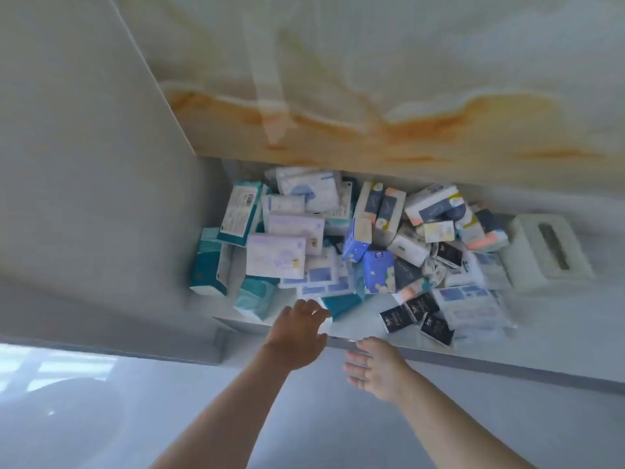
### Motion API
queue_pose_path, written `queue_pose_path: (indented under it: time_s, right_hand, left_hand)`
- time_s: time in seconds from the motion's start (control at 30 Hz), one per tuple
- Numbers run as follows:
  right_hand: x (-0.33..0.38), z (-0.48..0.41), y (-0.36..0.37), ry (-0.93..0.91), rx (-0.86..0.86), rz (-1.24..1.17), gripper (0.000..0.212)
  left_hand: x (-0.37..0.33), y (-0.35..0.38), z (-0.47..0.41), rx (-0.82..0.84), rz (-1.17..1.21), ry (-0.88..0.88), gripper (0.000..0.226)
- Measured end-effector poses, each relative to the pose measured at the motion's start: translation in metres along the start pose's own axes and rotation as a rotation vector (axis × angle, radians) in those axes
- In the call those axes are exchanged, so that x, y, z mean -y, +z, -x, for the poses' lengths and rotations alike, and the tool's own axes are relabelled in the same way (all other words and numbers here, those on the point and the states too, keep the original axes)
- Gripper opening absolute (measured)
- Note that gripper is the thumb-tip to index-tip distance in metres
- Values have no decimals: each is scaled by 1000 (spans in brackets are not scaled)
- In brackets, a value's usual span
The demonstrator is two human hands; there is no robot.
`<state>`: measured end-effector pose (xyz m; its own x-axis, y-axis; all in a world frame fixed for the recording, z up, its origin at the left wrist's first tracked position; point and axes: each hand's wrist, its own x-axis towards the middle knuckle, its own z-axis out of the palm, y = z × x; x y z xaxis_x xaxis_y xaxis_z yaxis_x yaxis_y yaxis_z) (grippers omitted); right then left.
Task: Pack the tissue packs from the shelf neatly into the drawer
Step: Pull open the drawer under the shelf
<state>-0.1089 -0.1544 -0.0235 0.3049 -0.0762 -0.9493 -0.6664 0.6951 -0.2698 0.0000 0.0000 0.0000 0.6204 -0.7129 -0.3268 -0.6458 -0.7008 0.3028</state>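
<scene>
Empty, loose-fingered left hand and right hand hover at the front of the drawer; glossy rectangular tissue packs jumbled inside, print too blurred to read.

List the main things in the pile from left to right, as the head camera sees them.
From the left: teal pack, white-lilac pack, blue flowered pack, small black pack, white tissue box.

Orange-veined marble slab (glossy) above grey floor
</scene>
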Motion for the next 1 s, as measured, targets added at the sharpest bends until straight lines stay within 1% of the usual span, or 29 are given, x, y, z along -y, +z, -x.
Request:
queue_pose_path:
  time_s: [0.1, 0.17, 0.27, 0.33, 0.4, 0.47, 0.57, 0.67, 0.73, 0.8, 0.83, 0.87, 0.9, 0.93, 1.0]
  right_hand:
    - [-16, -41, -1, 6, 50, -242, 29]
    - [-26, -64, 0, -29, 100, -399, 22]
    - [-35, -90, 1, -125, 168, -518, 18]
    - [-40, -101, 3, -189, 202, -555, 18]
    - [-50, -104, 5, -231, 227, -537, 22]
    - [-60, -111, 2, -259, 255, -563, 25]
    - [-72, -115, -4, -296, 239, -535, 24]
    - [-77, -111, -5, -319, 276, -475, 23]
    - [-88, -106, -8, -318, 268, -401, 24]
    - [-100, -99, -15, -277, 224, -232, 29]
    - [-105, -92, -16, -257, 182, -66, 31]
    - [-109, -81, -17, -271, 123, 158, 30]
    - [-110, -70, -19, -331, 36, 420, 28]
    - [-109, -61, -21, -460, -92, 665, 26]
    - [-105, -47, -29, -807, -340, 1065, 25]
  left_hand:
    - [14, 43, -12, -75, -39, 56, 46]
    - [22, 69, -15, -139, -54, 95, 46]
    - [28, 101, -14, -188, -65, 142, 49]
    - [32, 112, -13, -226, -56, 156, 50]
    - [34, 122, -6, -274, -58, 161, 52]
    - [36, 133, 4, -297, -65, 162, 58]
    - [28, 144, 23, -266, -90, 137, 67]
    - [19, 142, 34, -235, -120, 130, 69]
    - [18, 139, 39, -192, -152, 117, 70]
    - [18, 137, 41, -135, -161, 90, 72]
    - [18, 135, 42, -110, -172, 77, 73]
    - [17, 134, 43, -82, -180, 69, 73]
    - [15, 134, 45, -51, -187, 63, 74]
    - [14, 135, 47, -22, -195, 55, 75]
    - [14, 141, 53, 25, -216, 34, 77]
